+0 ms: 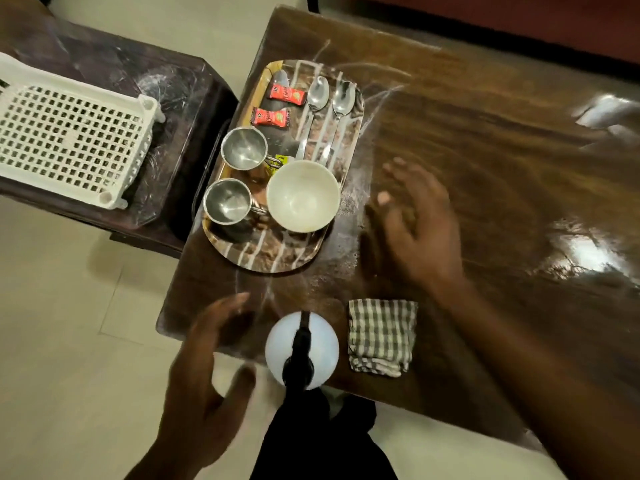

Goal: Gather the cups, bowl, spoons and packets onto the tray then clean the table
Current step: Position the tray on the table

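1. Left hand (204, 368) hung off the table (485, 150) at its near-left corner, fingers spread, empty.
2. Right hand (412, 223) hovered just right of tray (277, 261), fingers loosely spread, empty.
3. Tray hugged table's left edge, long axis running away; spoons (343, 98) lay along it, scoops far.
4. Wide tabletop stretched rightward.

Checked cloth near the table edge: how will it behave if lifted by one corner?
The checked cloth lies folded in soft layers, so it will probably unfold and hang limp. It looks thin, likely light. Pushed across the glossy table, it may bunch rather than slide.
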